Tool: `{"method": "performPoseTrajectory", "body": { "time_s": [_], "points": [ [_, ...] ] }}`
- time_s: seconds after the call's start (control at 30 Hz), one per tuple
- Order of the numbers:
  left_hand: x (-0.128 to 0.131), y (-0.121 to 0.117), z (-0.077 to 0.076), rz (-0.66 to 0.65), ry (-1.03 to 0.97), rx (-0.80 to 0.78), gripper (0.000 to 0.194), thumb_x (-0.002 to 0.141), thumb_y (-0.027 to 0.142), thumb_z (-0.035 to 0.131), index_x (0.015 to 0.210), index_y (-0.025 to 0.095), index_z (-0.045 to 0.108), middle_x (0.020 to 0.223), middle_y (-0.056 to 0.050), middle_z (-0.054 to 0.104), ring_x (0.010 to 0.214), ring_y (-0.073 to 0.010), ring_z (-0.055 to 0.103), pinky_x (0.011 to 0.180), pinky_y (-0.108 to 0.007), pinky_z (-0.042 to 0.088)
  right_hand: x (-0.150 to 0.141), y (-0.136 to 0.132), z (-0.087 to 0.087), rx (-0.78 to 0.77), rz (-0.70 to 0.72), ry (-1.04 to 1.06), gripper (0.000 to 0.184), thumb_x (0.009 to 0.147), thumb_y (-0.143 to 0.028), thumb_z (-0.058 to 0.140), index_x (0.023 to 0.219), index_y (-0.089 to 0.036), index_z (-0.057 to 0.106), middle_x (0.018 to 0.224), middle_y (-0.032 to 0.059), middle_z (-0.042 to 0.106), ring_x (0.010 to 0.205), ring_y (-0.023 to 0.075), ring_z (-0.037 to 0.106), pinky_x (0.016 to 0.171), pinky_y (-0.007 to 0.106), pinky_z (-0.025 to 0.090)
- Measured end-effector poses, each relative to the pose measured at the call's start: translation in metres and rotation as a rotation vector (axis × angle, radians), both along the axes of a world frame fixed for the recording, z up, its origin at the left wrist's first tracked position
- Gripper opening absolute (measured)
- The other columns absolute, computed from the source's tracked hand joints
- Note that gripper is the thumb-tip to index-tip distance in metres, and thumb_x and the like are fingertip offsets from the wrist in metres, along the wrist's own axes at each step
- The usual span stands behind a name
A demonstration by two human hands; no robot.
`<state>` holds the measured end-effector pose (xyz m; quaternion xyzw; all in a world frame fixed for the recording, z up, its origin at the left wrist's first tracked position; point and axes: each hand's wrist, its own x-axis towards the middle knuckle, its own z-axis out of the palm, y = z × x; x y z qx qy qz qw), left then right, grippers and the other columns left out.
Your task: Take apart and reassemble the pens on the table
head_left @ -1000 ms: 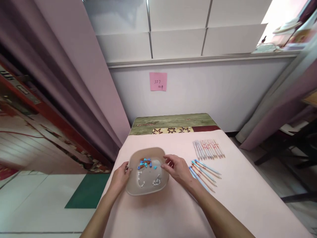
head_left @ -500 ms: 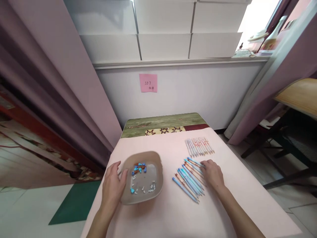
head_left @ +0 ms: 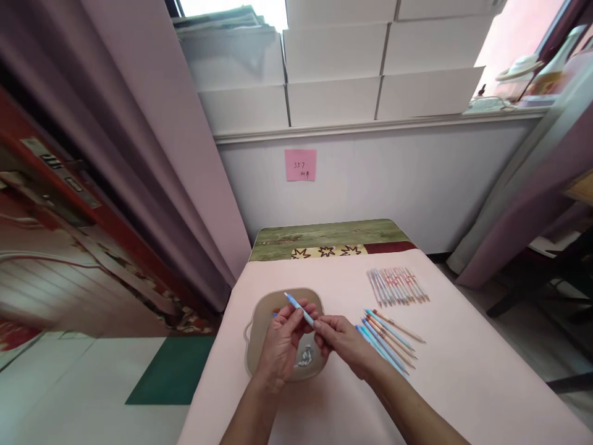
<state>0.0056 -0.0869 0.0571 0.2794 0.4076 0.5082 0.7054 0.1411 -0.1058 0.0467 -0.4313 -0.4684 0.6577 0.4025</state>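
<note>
A light blue pencil (head_left: 300, 309) with a blue upper end is held over the tub, slanting down to the right. My left hand (head_left: 288, 337) grips its middle between thumb and fingers. At the pencil's lower end, my right hand (head_left: 336, 337) pinches it, and the fingers hide the tip. Below both hands stands a beige tub (head_left: 254, 355), partly covered by them. Small whitish pieces (head_left: 306, 356) lie in it, and bits of blue and brown show behind my left hand. To the right, several blue and orange-brown pencils (head_left: 389, 340) lie in a loose slanted group.
Farther back on the right lies a neat row of clear-bodied pens (head_left: 398, 286). A pale pink cloth (head_left: 343, 408) covers most of the table, whose patterned green end (head_left: 324, 233) meets the wall. A pink note (head_left: 301, 165) is stuck to that wall.
My right hand has come from the pencil group to above the tub. My left hand has left the tub's side, and both now hold a light blue pencil. The view has shifted.
</note>
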Motion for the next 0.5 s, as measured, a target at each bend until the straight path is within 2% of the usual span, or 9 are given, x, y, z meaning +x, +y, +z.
{"method": "performPoseTrajectory", "body": {
  "time_s": [0.07,0.1,0.2,0.23,0.3,0.37,0.43,0.47,0.5],
  "points": [
    [-0.006,0.002,-0.007,0.090,-0.012,-0.030,0.031,0.064,0.026,0.080,0.090,0.014,0.068,0.084,-0.008,0.073,0.082,-0.0208,0.069,0.075,-0.031,0.052,-0.007,0.003,-0.004,0.029,0.033,-0.078,0.041,0.083,-0.054,0.053,0.071,-0.016,0.059,0.057,-0.0028,0.051,0.048,0.0088,0.045,0.051,0.022,0.037],
    [-0.008,0.003,-0.010,0.138,-0.017,-0.036,0.029,0.063,0.025,0.081,0.087,0.014,0.067,0.081,-0.007,0.073,0.080,-0.0199,0.069,0.075,-0.030,0.052,-0.009,0.005,-0.005,0.084,0.005,-0.160,0.037,0.083,-0.050,0.054,0.070,-0.016,0.061,0.057,-0.0024,0.053,0.050,0.0095,0.047,0.052,0.023,0.037],
    [-0.012,0.008,-0.017,0.255,-0.034,-0.052,0.025,0.061,0.021,0.081,0.081,0.015,0.068,0.076,-0.004,0.072,0.079,-0.0178,0.069,0.075,-0.027,0.052,-0.012,0.007,-0.006,0.289,-0.185,-0.452,0.019,0.076,-0.038,0.065,0.073,-0.018,0.064,0.063,-0.0013,0.060,0.059,0.0122,0.053,0.058,0.023,0.039],
    [-0.012,0.011,-0.018,0.273,-0.040,-0.062,0.024,0.061,0.019,0.082,0.080,0.015,0.068,0.076,-0.003,0.071,0.079,-0.0170,0.069,0.076,-0.025,0.052,-0.012,0.007,-0.006,0.322,-0.245,-0.517,0.019,0.072,-0.037,0.069,0.077,-0.019,0.065,0.066,-0.0012,0.062,0.061,0.0128,0.054,0.059,0.023,0.038],
    [-0.013,0.015,-0.018,0.286,-0.046,-0.079,0.023,0.061,0.018,0.081,0.080,0.015,0.068,0.078,-0.003,0.071,0.079,-0.0153,0.068,0.074,-0.023,0.051,-0.013,0.008,-0.006,0.269,-0.271,-0.530,0.028,0.072,-0.044,0.069,0.086,-0.020,0.063,0.066,-0.0013,0.063,0.058,0.0127,0.055,0.057,0.023,0.038],
    [-0.013,0.018,-0.018,0.282,-0.041,-0.088,0.022,0.062,0.019,0.081,0.081,0.014,0.069,0.080,-0.004,0.072,0.080,-0.0137,0.067,0.072,-0.021,0.050,-0.013,0.010,-0.008,0.103,-0.163,-0.403,0.043,0.083,-0.058,0.050,0.088,-0.018,0.063,0.057,-0.0017,0.059,0.047,0.0115,0.051,0.049,0.023,0.036],
    [-0.014,0.019,-0.017,0.283,-0.037,-0.091,0.021,0.064,0.020,0.080,0.081,0.014,0.070,0.080,-0.004,0.072,0.080,-0.0129,0.067,0.070,-0.019,0.049,-0.013,0.011,-0.011,-0.032,-0.066,-0.256,0.058,0.088,-0.063,0.031,0.080,-0.016,0.063,0.047,-0.0026,0.051,0.038,0.0099,0.043,0.042,0.022,0.031],
    [-0.014,0.019,-0.017,0.288,-0.040,-0.095,0.020,0.065,0.020,0.080,0.081,0.013,0.070,0.081,-0.005,0.072,0.080,-0.0128,0.067,0.070,-0.019,0.049,-0.012,0.012,-0.013,-0.040,-0.070,-0.216,0.058,0.087,-0.064,0.033,0.074,-0.015,0.062,0.046,-0.0028,0.049,0.038,0.0095,0.042,0.042,0.022,0.031],
    [-0.015,0.019,-0.017,0.295,-0.047,-0.100,0.019,0.065,0.019,0.079,0.081,0.013,0.070,0.082,-0.005,0.072,0.081,-0.0129,0.067,0.070,-0.019,0.049,-0.012,0.013,-0.014,-0.006,-0.115,-0.205,0.051,0.084,-0.063,0.044,0.071,-0.016,0.061,0.049,-0.0028,0.051,0.041,0.0092,0.044,0.044,0.021,0.033]
  ]
}}
